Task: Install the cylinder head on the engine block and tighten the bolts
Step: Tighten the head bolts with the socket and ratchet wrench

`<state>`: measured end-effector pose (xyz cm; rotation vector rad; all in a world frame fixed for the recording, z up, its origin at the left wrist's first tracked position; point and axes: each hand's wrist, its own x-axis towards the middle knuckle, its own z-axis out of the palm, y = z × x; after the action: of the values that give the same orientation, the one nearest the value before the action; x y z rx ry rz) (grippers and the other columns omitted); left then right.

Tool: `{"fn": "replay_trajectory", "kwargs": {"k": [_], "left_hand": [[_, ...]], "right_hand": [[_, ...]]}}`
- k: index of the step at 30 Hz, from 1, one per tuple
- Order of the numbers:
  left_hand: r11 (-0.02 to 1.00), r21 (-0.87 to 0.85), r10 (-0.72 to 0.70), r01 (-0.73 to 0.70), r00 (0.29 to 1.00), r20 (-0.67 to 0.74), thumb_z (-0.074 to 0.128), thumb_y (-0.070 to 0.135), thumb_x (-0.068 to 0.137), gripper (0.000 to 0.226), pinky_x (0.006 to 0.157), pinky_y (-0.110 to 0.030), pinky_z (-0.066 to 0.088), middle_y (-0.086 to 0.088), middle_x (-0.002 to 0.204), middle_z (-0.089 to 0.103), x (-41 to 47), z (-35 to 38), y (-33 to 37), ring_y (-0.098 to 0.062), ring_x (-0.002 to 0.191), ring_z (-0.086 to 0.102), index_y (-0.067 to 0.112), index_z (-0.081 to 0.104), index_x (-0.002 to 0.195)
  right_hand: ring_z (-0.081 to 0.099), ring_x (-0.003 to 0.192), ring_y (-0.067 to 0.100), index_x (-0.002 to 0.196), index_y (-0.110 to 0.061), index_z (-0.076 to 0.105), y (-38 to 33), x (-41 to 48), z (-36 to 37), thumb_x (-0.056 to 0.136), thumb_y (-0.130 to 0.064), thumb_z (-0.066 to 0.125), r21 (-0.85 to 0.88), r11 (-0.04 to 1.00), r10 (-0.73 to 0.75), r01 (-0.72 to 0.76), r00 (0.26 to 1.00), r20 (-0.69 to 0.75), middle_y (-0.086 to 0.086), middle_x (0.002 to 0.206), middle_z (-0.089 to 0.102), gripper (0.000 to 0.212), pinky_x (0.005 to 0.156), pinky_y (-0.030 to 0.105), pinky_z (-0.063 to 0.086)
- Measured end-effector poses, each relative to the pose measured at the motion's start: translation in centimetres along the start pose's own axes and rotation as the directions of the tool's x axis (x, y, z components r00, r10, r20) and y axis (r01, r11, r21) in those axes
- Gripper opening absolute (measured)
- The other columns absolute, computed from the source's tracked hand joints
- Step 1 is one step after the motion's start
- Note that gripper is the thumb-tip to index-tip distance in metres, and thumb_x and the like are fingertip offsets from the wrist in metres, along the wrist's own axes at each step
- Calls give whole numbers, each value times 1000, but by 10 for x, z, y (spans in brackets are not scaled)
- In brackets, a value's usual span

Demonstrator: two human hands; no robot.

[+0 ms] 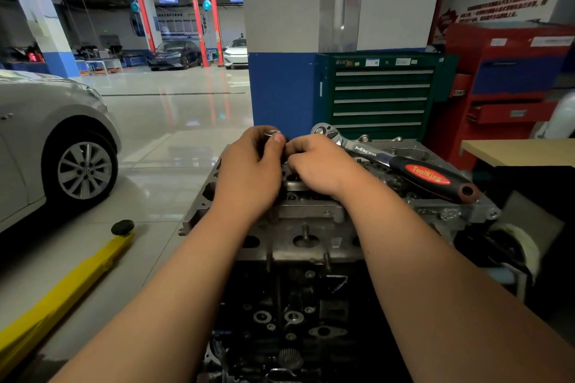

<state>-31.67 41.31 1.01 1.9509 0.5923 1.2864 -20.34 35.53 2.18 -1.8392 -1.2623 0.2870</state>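
Here, head view, the only one on file.

Cylinder head (311,214): one, already seated on top of the engine block (295,305), straight ahead.

Left hand (249,171): fingers curled, thumb clamped against one round silver metal piece (272,134), its top showing above the fist, over the far part of the cylinder head. Likely a head bolt or a socket; cannot tell which.

Right hand (317,165): fingers curled down, close against the left thumb. Fingertips hidden; cannot tell whether pinching the same piece, something else, or nothing.

Ratchet (426,176): one, red-and-black grip, lying loose on the cylinder head just right of the right hand, held by neither.

Step in hand, by judgement: bolting stage, a fastener being set by hand; head placement done.

Next move calls for: metal piece lowered square into its hole, spun by finger until caught, then the ratchet taken up. Risk: cross-threading if tilted.

Also counted:
- Tool cabinets: two, one green (379,96), one red (510,78), behind the engine.
- Cars: three, one silver (46,134) near left, one dark (174,54) and one white (236,53) far off.
- Yellow lift arm (71,283): one, on the floor (174,121) at left.
- Beige surface (522,151): one, right edge.
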Motion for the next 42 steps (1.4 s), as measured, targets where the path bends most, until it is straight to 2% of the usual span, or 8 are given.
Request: {"fn": "replay_trajectory", "kwargs": {"k": [6,9,14,22,27,34,38,42], "left_hand": [[907,-269,-358,324,930,-84,36,18,94,15,55,-29,32,4,77,53,10,31,27,-13,68,48,20,48,86],[918,-275,-332,286,934,-135,44,22,87,34,49,-26,25,3,51,36,14,31,26,-17,49,30,18,36,55],[814,-273,-457,514,855,246,53,34,86,40,47,-27,24,-1,47,36,29,15,26,-18,41,28,15,39,53],[955,-178,-264,237,953,-149,64,25,79,19,64,-29,44,-3,80,61,3,40,26,-17,67,56,21,46,83],[839,-237,-388,489,844,370,57,30,88,38,51,-30,27,-1,48,34,30,8,22,-20,45,31,17,40,56],[961,-158,-252,229,957,-145,65,29,82,36,86,-31,43,0,105,55,-8,46,30,-16,95,54,21,44,109],[877,-252,-360,409,907,218,61,28,85,30,50,-27,32,1,48,42,24,16,24,-17,45,36,13,50,62],[903,-167,-376,397,916,143,61,32,83,16,69,-38,48,-4,76,57,14,19,26,-21,72,56,19,52,87]], "right_hand": [[42,41,0,43,-23,58,5,6,3,78,-3,51,100,995,31,-17,990,-140,-15,41,51,41,44,18,35],[61,72,2,57,-28,63,6,6,-1,77,1,47,234,972,85,-26,965,-247,-12,84,70,39,61,16,44],[57,68,9,72,-24,66,0,4,-3,81,3,46,132,988,104,-79,974,-199,3,91,66,34,57,16,49],[40,124,32,125,-11,48,9,13,-3,90,-25,49,-644,762,61,-62,998,-23,13,131,47,38,102,40,35],[37,130,33,138,-20,41,11,11,5,92,-35,36,-651,756,135,-69,990,51,11,144,40,49,100,46,34],[33,134,32,151,-24,23,12,20,0,91,-39,52,-676,736,172,-40,976,130,9,150,30,68,108,46,29],[38,128,34,139,-23,39,12,14,6,88,-36,43,-710,703,148,-45,985,85,11,143,37,53,101,47,33],[37,129,34,143,-18,37,11,13,6,92,-39,42,-698,713,159,-67,985,67,12,145,37,55,102,46,33]]}}
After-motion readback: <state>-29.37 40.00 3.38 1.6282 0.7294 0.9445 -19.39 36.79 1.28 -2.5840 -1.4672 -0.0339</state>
